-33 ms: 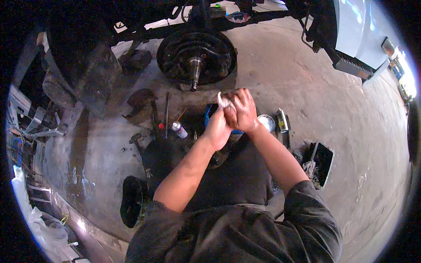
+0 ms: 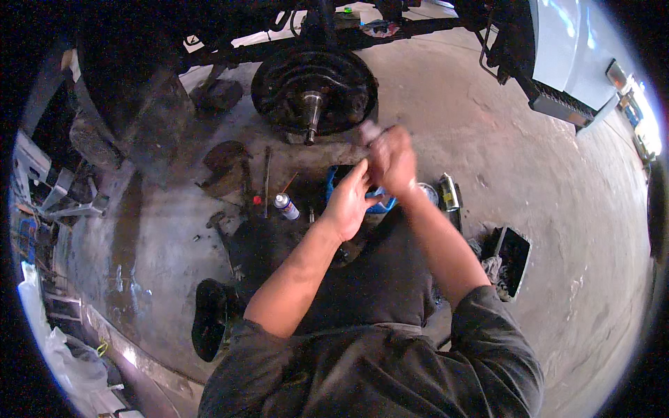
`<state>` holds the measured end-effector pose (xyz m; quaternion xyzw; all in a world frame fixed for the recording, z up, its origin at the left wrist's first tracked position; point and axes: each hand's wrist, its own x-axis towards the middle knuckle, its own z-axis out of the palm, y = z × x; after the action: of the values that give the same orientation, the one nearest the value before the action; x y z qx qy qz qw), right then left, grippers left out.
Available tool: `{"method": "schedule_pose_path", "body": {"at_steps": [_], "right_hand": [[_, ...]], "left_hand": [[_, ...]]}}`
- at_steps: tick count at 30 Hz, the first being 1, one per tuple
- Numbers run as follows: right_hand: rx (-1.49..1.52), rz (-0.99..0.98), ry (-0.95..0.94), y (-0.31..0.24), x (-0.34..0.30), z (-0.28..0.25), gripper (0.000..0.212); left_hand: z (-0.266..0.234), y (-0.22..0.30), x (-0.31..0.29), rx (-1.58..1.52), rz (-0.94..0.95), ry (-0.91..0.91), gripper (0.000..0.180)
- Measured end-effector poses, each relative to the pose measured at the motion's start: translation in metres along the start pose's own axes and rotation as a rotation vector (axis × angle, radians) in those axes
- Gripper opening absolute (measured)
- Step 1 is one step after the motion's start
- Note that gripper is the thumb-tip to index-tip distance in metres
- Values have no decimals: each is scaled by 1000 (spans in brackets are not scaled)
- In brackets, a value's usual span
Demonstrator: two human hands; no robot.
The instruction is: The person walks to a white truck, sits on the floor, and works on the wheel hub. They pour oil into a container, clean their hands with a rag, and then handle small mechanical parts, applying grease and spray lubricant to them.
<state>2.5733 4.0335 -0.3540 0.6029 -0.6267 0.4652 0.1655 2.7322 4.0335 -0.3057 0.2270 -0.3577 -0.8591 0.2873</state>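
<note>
My left hand [image 2: 348, 204] is held out in front of me, fingers stretched toward the upper right and thumb apart, with nothing visible in it. Just above and to its right, my right hand [image 2: 394, 164] is curled and partly smeared by motion. A pale, blurred thing [image 2: 371, 131] shows at its fingertips; its kind cannot be made out. Beneath the hands sits a blue container [image 2: 332, 187], partly hidden by them. Beside my right wrist stands a round tin [image 2: 428, 193], largely covered. Beyond the hands, a metal spindle [image 2: 312, 111] juts from a dark round backing plate [image 2: 268, 90].
A spray can [image 2: 286, 206] lies left of my hands, near a long thin bar [image 2: 267, 181]. Another can [image 2: 450, 193] is at the right. Farther right lies a black tray [image 2: 519, 258] beside a grey rag [image 2: 492, 269]. A vehicle's pale side panel [image 2: 575, 52] fills the upper right.
My hands were pressed together around something whitish. The right hand has since lifted up and to the right, away from the left, whose fingers now show stretched out.
</note>
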Motion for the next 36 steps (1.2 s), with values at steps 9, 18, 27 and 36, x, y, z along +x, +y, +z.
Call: {"method": "schedule_pose_path", "body": {"at_steps": [9,18,27,36], "right_hand": [[3,-68,78,-61,-11,-17,32],[858,812,105,-53,21,-11,29],[191,-159,-656,-87,4,-53,47],[1032,229,-1238,-81,40,-112,34]], "left_hand": [[-13,-2,-7,-141,60,-154,64],[-37,46,-5,482,-41,-431,118],[-28,86,-39,1083,-468,-528,123],[-21,79,-74,895,-112,-756,115]]}}
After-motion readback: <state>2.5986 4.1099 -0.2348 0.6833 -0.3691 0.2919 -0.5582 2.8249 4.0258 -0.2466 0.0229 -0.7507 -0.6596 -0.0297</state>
